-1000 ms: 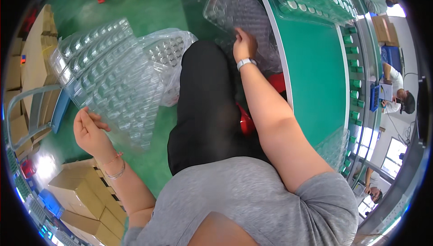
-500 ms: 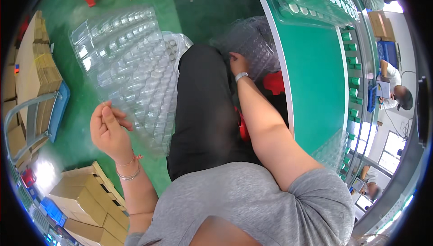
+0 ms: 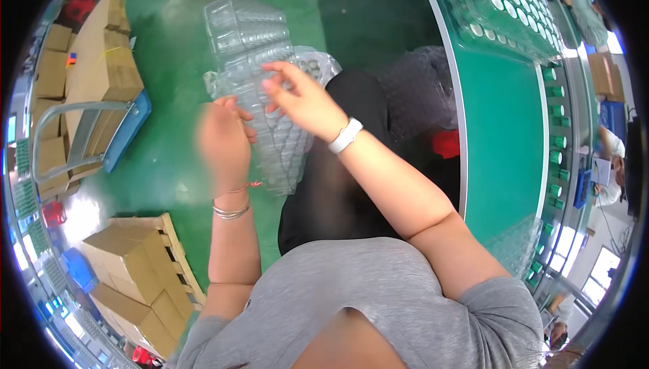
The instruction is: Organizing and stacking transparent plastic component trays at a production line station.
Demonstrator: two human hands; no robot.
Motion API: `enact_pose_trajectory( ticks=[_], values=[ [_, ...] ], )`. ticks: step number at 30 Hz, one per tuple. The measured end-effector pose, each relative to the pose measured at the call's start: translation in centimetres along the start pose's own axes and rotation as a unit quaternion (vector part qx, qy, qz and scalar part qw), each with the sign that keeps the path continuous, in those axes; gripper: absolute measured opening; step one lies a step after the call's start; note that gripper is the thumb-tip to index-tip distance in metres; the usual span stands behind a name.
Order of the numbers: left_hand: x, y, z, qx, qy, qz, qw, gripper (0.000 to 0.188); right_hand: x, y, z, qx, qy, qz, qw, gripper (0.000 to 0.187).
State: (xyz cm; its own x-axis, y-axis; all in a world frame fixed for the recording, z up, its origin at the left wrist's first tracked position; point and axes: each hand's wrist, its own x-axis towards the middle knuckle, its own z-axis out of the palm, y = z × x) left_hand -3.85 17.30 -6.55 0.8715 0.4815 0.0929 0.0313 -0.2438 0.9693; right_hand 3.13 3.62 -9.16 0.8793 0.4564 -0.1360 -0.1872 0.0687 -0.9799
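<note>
Clear plastic blister trays (image 3: 253,31) with rows of moulded pockets stand beside my left knee, a nested run of them (image 3: 280,153) reaching toward me. My left hand (image 3: 226,136) is raised at their left side, partly blurred, its fingers loosely bent and apart with nothing visible in them. Over the trays is my right hand (image 3: 304,99), a white band on its wrist, fingers bent and spread from the thumb. I see nothing held in it; whether either hand touches the plastic, I cannot tell. A clear bag (image 3: 314,61) lies behind the trays, partly hidden.
At my right runs a green-topped table (image 3: 503,132) with a pale edge, bearing a clear tray of white-topped green containers (image 3: 520,4). A dark translucent bag (image 3: 422,92) sits beside it. Cartons on a blue trolley (image 3: 128,132) and a carton stack (image 3: 128,261) stand left.
My right hand has come from beside the dark bag to above the trays. My left hand is now closer to it. The trays look narrower and differently turned, and the whole view has shifted.
</note>
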Motion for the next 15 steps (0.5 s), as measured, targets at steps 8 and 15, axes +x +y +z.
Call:
enact_pose_trajectory(
  ticks=[8,15],
  values=[
    [-1.5,-1.1,-2.9,0.044,0.01,0.054,0.998,0.017,-2.3,0.6,4.7,0.052,-0.06,-0.053,0.995,0.047],
    [-1.2,-1.1,-3.3,0.162,0.068,0.175,0.969,0.022,-1.2,-2.8,1.1,-0.246,0.066,-0.323,0.911,0.044]
  ],
)
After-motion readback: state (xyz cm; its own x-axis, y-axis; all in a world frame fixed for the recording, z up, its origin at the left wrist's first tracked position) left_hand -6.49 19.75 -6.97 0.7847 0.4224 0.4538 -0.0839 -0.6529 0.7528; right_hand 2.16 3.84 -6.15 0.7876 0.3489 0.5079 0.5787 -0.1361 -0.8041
